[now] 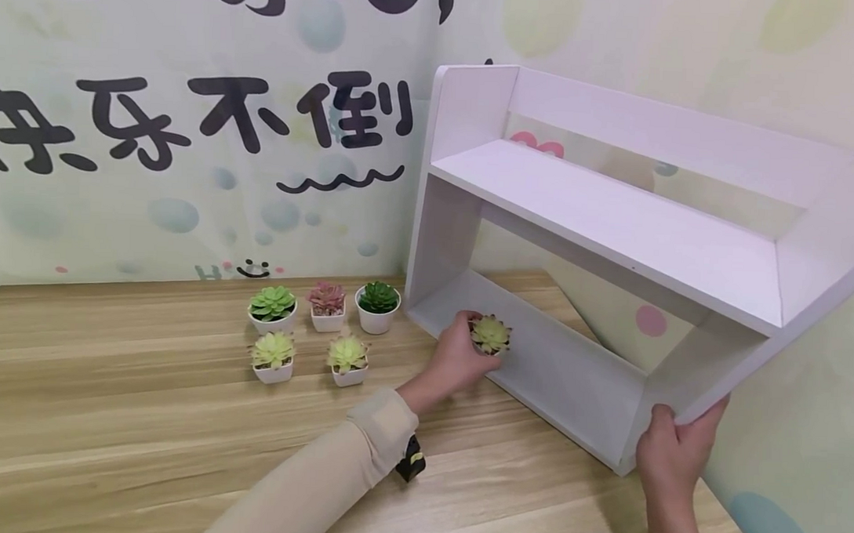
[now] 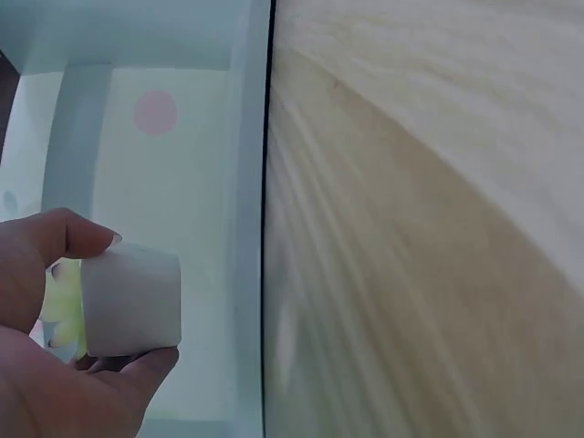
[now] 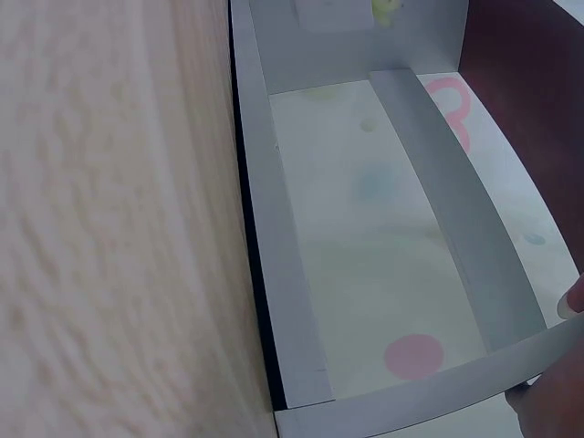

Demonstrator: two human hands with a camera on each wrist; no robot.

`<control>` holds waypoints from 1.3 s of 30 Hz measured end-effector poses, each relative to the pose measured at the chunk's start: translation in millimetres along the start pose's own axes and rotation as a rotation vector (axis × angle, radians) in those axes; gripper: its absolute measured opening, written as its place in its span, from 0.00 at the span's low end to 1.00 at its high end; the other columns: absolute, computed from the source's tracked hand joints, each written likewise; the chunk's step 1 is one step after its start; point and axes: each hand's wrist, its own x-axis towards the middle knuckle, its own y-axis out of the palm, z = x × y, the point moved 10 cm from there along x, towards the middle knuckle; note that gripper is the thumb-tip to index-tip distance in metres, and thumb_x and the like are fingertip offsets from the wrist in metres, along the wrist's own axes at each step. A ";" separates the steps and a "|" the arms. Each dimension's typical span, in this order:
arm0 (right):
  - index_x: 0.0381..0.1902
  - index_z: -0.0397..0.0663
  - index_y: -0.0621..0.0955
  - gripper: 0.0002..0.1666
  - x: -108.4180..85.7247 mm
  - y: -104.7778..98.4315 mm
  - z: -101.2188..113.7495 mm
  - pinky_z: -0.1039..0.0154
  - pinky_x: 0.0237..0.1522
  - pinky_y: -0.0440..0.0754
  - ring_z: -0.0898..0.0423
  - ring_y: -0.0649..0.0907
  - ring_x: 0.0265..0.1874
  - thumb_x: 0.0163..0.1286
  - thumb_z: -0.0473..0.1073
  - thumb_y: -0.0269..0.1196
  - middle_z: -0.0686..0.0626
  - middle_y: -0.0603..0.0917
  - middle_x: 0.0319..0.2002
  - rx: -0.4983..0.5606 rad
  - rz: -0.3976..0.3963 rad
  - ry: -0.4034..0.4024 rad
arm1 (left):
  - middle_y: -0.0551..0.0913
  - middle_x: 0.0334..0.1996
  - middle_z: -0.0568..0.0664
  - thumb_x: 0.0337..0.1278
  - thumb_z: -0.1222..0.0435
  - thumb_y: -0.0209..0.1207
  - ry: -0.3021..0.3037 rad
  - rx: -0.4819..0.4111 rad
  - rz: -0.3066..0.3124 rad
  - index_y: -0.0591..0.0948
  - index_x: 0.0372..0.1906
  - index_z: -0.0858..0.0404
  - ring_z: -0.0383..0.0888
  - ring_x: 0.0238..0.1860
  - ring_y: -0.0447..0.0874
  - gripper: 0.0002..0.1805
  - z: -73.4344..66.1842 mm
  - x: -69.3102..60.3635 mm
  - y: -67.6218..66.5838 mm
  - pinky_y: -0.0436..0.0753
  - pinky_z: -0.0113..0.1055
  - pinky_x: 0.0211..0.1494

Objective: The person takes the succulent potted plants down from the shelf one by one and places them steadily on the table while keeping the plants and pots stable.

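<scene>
My left hand holds a small potted succulent with pale green leaves, over the lower board of a white two-tier shelf. In the left wrist view, thumb and fingers grip the square white pot from both sides. A gap between that pot and the board cannot be judged. At the shelf's right end my right hand grips the side panel low down, thumb in front; its other fingers are partly hidden. The right wrist view catches only part of this hand at its edge.
Left of the shelf, two rows of potted succulents stand on the wooden table: a green one, a reddish one, a dark green one, and two pale green ones, left and right. A printed backdrop rises behind.
</scene>
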 end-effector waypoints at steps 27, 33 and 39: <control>0.79 0.74 0.51 0.47 1.3 -2.5 -2.3 0.66 0.69 0.63 0.53 0.68 0.66 0.67 0.31 0.43 0.52 0.68 0.67 -0.009 -0.015 0.000 | 0.84 0.50 0.60 0.41 0.69 0.75 -0.113 0.238 0.011 0.72 0.60 0.66 0.52 0.49 0.83 0.36 21.9 -23.5 -70.4 0.85 0.46 0.57; 0.79 0.75 0.50 0.47 0.4 -1.8 -1.4 0.64 0.71 0.62 0.53 0.68 0.67 0.68 0.31 0.43 0.50 0.67 0.69 0.006 -0.010 0.017 | 0.83 0.50 0.60 0.42 0.68 0.77 -0.103 0.277 0.067 0.71 0.62 0.67 0.53 0.50 0.83 0.39 25.1 -26.3 -68.7 0.83 0.46 0.59; 0.78 0.77 0.51 0.47 -0.3 -0.7 0.0 0.62 0.71 0.63 0.52 0.67 0.67 0.68 0.31 0.43 0.49 0.67 0.69 0.008 -0.010 0.021 | 0.81 0.55 0.62 0.42 0.71 0.75 -0.107 0.303 0.132 0.70 0.62 0.70 0.54 0.55 0.81 0.39 29.6 -28.8 -65.7 0.82 0.47 0.63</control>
